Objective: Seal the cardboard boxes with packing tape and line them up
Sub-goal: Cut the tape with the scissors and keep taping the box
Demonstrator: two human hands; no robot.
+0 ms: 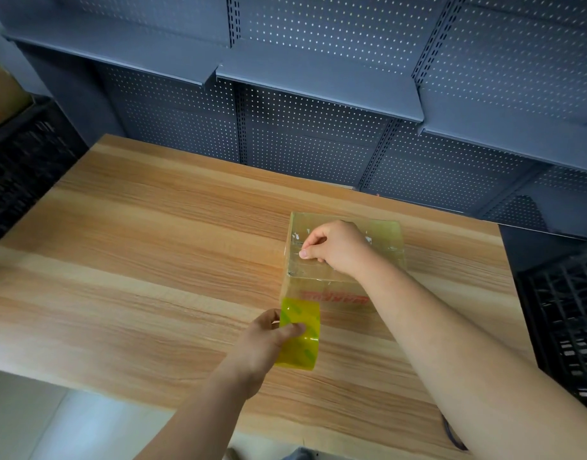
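Both forearms come in from the bottom edge, bare, reaching out over the wood table (152, 244). The left hand (264, 341) is lower and closer to the body, wrist pretty straight. It's wrapped round a yellow-green tape roll (305, 348), w/ the thumb (293, 328) across the roll's outer face and the other fingers hidden behind it. The roll stands on edge, and its top end is right up against the near-left bottom corner of the cardboard box (381, 240). Can't tell if a strip already runs from the roll onto the box.

The right hand (335, 245) sits on the box top, arm angled in from the lower right and crossing the box's near-right corner. Its fingers (313, 242) are curled in tight, thumb tip against the forefinger, knuckles up. It's touching the lid near the left edge, but tbh can't tell if it's pinching a tape end or just pressing.

The box sits right of center on the table. It's glossy w/ clear tape all over, and there's red lettering upside down on the near side.

Bg: grey pegboard shelving (318, 94), plus black crates on the left (23, 161) and the right (564, 320).
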